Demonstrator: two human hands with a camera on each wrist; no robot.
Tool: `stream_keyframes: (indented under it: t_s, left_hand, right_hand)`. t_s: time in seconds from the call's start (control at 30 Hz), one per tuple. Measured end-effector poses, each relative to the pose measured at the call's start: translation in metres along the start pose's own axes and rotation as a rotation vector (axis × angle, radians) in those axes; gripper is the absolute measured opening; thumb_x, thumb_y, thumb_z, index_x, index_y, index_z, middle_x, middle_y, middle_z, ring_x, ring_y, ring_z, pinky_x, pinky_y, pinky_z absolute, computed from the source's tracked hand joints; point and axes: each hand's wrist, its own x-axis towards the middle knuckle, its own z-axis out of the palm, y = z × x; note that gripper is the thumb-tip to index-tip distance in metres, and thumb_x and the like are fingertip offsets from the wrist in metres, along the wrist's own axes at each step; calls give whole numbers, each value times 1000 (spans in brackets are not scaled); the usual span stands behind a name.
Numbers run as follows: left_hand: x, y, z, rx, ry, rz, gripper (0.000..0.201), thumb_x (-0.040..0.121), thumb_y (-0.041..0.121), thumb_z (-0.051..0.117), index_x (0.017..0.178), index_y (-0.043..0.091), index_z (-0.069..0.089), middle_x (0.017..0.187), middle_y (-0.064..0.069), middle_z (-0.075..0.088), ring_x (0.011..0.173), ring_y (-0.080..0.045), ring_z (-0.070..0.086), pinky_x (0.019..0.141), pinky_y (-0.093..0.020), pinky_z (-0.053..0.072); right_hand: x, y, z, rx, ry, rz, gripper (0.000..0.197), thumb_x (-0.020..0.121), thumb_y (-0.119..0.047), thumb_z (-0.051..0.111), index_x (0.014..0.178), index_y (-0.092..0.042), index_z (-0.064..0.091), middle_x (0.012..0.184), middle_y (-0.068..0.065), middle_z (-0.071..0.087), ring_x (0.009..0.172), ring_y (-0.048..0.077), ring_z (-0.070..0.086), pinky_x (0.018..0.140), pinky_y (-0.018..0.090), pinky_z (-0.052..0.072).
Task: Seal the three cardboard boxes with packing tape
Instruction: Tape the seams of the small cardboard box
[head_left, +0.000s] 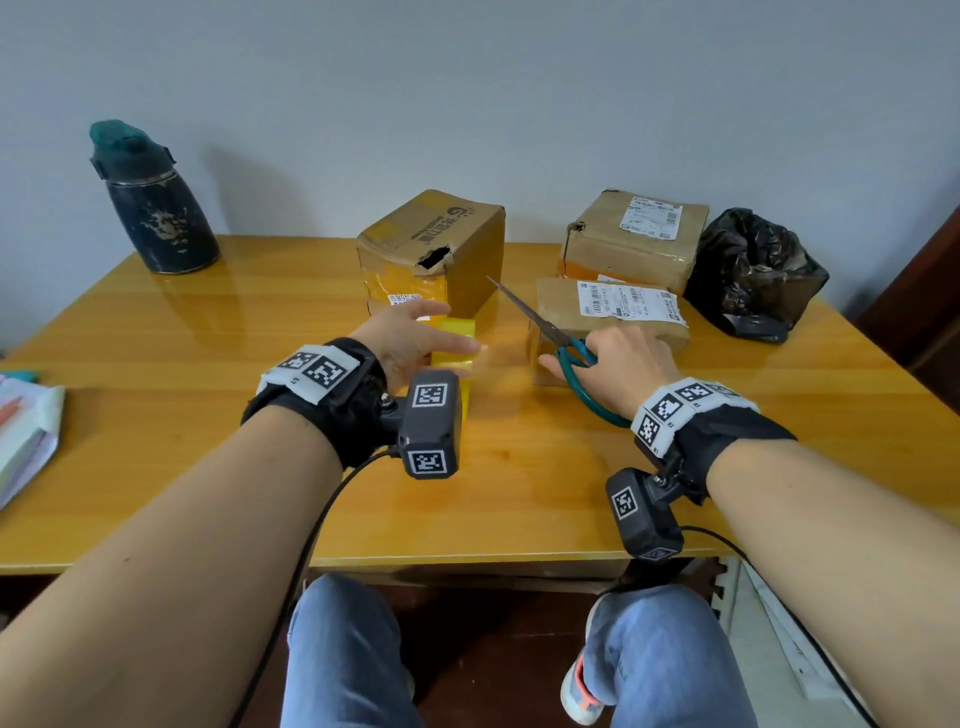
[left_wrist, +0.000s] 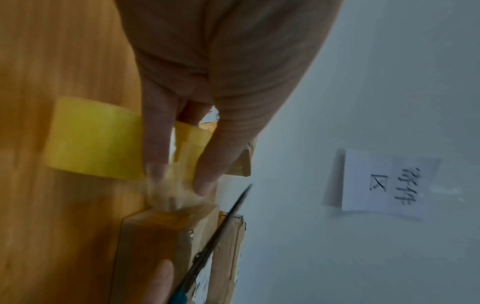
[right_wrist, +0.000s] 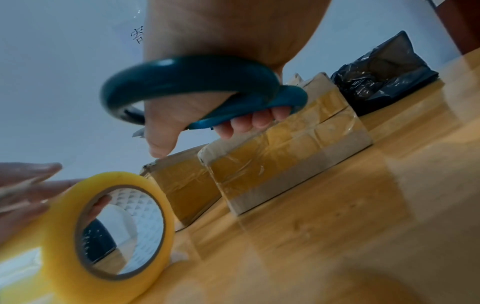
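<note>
Three taped cardboard boxes stand on the wooden table (head_left: 208, 338): a tall box (head_left: 431, 249) in the middle, a labelled box (head_left: 634, 234) at the back right, and a flat labelled box (head_left: 608, 312) in front of it. A yellow tape roll (head_left: 457, 353) (right_wrist: 64, 216) stands on its edge before the tall box. My left hand (head_left: 447, 332) reaches over the roll with straight fingers (left_wrist: 155, 144), blurred at the tips. My right hand (head_left: 597, 353) grips teal-handled scissors (head_left: 571, 358) (right_wrist: 194, 76) by the flat box (right_wrist: 285, 154). Their blades (left_wrist: 226, 222) are together and point up-left towards the tall box.
A dark bottle (head_left: 150, 202) with a teal lid stands at the table's back left. A crumpled black plastic bag (head_left: 753, 275) lies at the back right beside the boxes. Papers (head_left: 26, 431) lie at the left edge. A wall runs behind the table.
</note>
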Motion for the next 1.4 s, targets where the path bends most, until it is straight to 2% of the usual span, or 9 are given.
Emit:
stream_keyframes:
  t_s: [0.17, 0.4, 0.53, 0.67, 0.9, 1.1, 1.2, 1.33, 1.4]
  left_hand:
    - [-5, 11, -9, 448, 149, 39, 66, 72, 4, 81, 130, 14, 50, 117, -2, 43, 99, -24, 53, 79, -43, 59]
    - [8, -12, -27, 804, 286, -8, 41, 78, 23, 79, 107, 2, 60, 104, -15, 64, 94, -29, 66, 82, -43, 58]
    - [16, -24, -32, 872, 314, -12, 39, 83, 36, 72, 104, 5, 63, 101, -11, 65, 92, -26, 65, 71, -33, 57]
    - [25, -33, -38, 810, 282, -44, 49, 81, 42, 73, 109, 4, 60, 109, -12, 63, 100, -27, 62, 84, -40, 57]
    - [25, -30, -38, 817, 361, 46, 67, 69, 70, 68, 101, 11, 61, 103, -8, 66, 96, -24, 63, 85, -37, 54]
    - [24, -36, -24, 753, 383, 310, 61, 67, 67, 71, 107, 23, 59, 133, -8, 46, 128, -26, 37, 105, -38, 35]
    - [22, -35, -14, 728, 480, 612, 69, 66, 60, 75, 116, 16, 58, 134, -10, 43, 127, -25, 35, 101, -34, 35]
    - [23, -27, -6, 838, 670, 1085, 77, 62, 67, 70, 111, 9, 57, 131, -19, 45, 121, -32, 42, 95, -39, 45]
    - [25, -22, 0, 911, 711, 1232, 81, 63, 70, 68, 114, 10, 51, 133, -19, 43, 120, -33, 41, 96, -44, 44]
  right_hand:
    - [2, -17, 8, -75, -158, -12, 61, 79, -76, 49, 65, -16, 56, 63, 1, 54, 58, 20, 54, 51, 26, 39]
    - [4, -34, 26, -84, -364, -35, 55, 75, -70, 61, 74, -15, 64, 63, -2, 53, 58, 17, 51, 50, 25, 39]
    - [8, -42, 35, -59, -432, -68, 41, 81, -53, 66, 83, -13, 66, 73, 1, 56, 62, 18, 49, 53, 26, 37]
    - [11, -50, 41, 1, -488, -114, 35, 86, -32, 67, 112, -8, 63, 105, 9, 66, 87, 24, 62, 71, 34, 49]
    - [14, -57, 44, 101, -500, -107, 47, 77, -29, 77, 115, -10, 60, 95, 3, 59, 86, 20, 58, 71, 29, 49]
    - [17, -50, 42, 281, -486, -91, 37, 76, -29, 79, 104, -8, 65, 87, -1, 60, 85, 17, 59, 78, 30, 50]
    - [19, -44, 26, 592, -434, 43, 25, 88, -29, 67, 89, -4, 66, 80, 4, 64, 70, 16, 58, 62, 25, 48]
    - [23, -36, -2, 1204, -657, 378, 56, 98, -49, 39, 78, -2, 63, 65, 7, 58, 54, 15, 54, 51, 22, 42]
    - [25, -32, -11, 1289, -797, 396, 73, 96, -59, 28, 71, -1, 65, 60, 7, 59, 49, 15, 55, 44, 20, 43]
